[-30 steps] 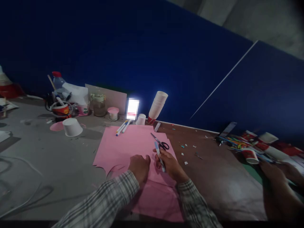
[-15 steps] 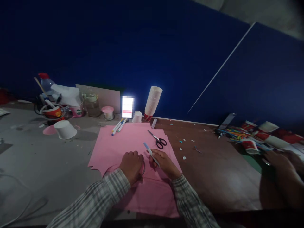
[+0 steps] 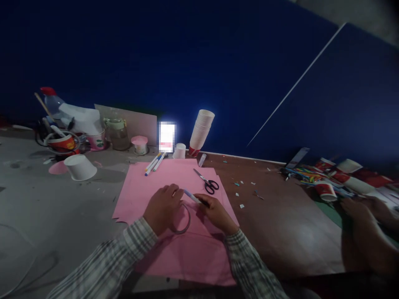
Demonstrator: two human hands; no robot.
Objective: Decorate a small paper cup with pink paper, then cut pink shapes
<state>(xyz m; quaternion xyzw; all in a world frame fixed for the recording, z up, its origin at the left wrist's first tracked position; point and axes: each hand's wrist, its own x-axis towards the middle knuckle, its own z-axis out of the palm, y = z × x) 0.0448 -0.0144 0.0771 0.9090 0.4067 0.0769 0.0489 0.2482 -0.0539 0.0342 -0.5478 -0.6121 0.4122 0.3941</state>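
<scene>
My right hand [image 3: 216, 211] is closed around a white marker [image 3: 196, 199] with a light blue cap [image 3: 188, 193], held slantwise over pink paper [image 3: 187, 257]. The curled fingers of my left hand [image 3: 163, 207] meet the capped end of the marker and seem to pinch it; the fingertips are partly hidden. A thin grey ring [image 3: 185, 226] lies on the paper just below my left hand. Black-handled scissors [image 3: 207, 182] rest partly open on the paper, beyond my right hand. Several more markers [image 3: 154, 164] lie at the paper's far edge.
A leaning stack of paper cups [image 3: 201, 131] stands by the blue wall beside a lit, blurred screen [image 3: 167, 137]. On the left are a white cup [image 3: 80, 167] and a jar [image 3: 116, 135]. At right, another person's hands [image 3: 358, 211] are near cups and craft pieces.
My left hand has left the ring, moving up and left to the marker's capped end. The marker has tilted flatter in my right hand. The view has shifted slightly.
</scene>
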